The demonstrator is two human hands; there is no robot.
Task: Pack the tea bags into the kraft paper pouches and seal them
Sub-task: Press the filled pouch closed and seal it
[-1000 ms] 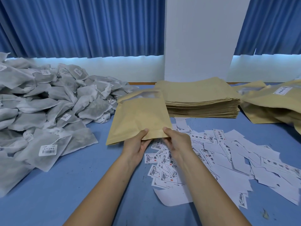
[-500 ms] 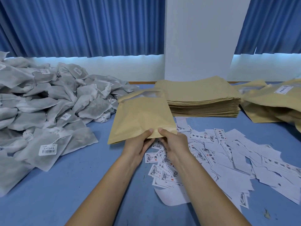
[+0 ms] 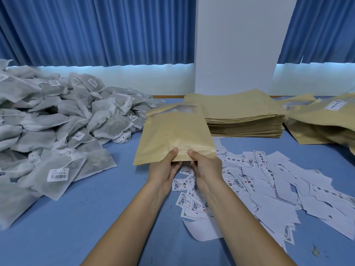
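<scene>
I hold a flat kraft paper pouch point(image 3: 173, 135) above the blue table, its near edge toward me and its clear window at the far end. My left hand point(image 3: 165, 169) and my right hand point(image 3: 206, 167) pinch that near edge side by side, thumbs on top. A large heap of grey mesh tea bags point(image 3: 57, 121) with white barcode tags fills the left side. A neat stack of empty kraft pouches point(image 3: 244, 116) lies behind the held pouch.
Loose white printed labels point(image 3: 269, 181) are strewn over the table's right half and under my hands. Filled, labelled kraft pouches point(image 3: 326, 120) pile at the far right. Blue curtains and a white pillar stand behind the blue table point(image 3: 86, 217).
My two hands have slid closer together along the pouch's near edge. The pouch has shifted slightly right and away from me.
</scene>
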